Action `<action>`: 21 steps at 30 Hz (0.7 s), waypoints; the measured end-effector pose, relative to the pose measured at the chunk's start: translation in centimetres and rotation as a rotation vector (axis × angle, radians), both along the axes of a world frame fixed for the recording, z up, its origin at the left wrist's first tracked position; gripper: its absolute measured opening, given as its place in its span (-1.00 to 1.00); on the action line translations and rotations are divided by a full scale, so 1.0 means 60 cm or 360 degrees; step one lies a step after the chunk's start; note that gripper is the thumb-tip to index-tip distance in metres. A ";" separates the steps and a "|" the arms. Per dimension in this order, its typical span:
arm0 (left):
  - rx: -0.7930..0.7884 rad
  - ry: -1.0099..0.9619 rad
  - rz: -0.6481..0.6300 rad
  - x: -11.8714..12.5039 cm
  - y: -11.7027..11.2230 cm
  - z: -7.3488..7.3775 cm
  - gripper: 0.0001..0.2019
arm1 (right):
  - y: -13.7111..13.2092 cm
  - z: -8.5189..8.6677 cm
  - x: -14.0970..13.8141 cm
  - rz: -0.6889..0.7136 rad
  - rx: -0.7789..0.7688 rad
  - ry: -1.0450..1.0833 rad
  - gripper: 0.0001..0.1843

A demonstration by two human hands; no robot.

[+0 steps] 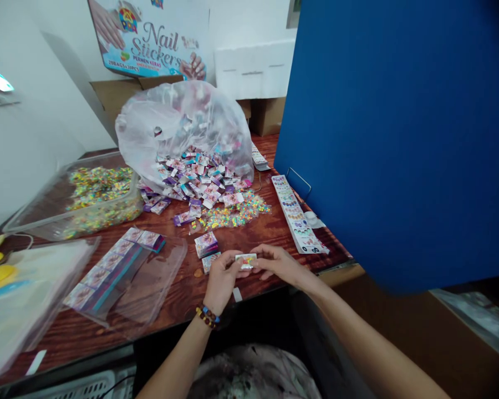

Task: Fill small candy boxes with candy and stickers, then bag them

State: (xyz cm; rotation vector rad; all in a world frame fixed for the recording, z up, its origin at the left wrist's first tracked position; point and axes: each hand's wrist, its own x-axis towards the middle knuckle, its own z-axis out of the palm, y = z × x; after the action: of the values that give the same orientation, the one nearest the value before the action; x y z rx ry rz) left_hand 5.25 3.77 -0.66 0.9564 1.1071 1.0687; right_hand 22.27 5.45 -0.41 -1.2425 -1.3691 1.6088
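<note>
The left hand and right hand pinch a small packet between their fingertips, clear of the wooden table, perhaps a sticker sachet though fingers hide much of it, with a stack of packets within easy reach.

My left hand and right hand hide most of the small packet; the top edge cuts off the sign.

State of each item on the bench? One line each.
Left hand: pinching small packet
Right hand: pinching same packet
Clear plastic bag: open, packets spilled out
Clear plastic tub: uncovered, full of colourful pieces
Clear sleeve: lying flat, packets in a row
Sticker strip: lying flat
</note>
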 end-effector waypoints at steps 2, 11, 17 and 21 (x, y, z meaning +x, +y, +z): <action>0.0043 0.0029 -0.0008 0.003 0.001 0.002 -0.66 | -0.006 -0.012 -0.010 -0.0141 0.0019 0.0066 -0.73; 0.0169 0.0273 -0.0245 0.021 0.035 0.017 -0.77 | 0.010 -0.008 -0.006 -0.0358 0.0054 0.0227 -0.71; 0.0922 0.1442 -0.0436 0.020 0.147 0.052 -0.78 | 0.024 -0.029 0.024 -0.0684 0.0219 0.0079 -0.69; 0.1174 0.2216 -0.0297 0.016 0.244 0.066 -0.72 | 0.017 -0.048 0.032 -0.0548 0.0178 -0.0004 -0.74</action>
State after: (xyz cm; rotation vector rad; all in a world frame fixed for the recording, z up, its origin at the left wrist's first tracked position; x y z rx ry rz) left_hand 6.23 18.39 3.30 2.5427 1.6449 0.5331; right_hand 24.17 6.45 -3.29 -1.3295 -1.1547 1.2769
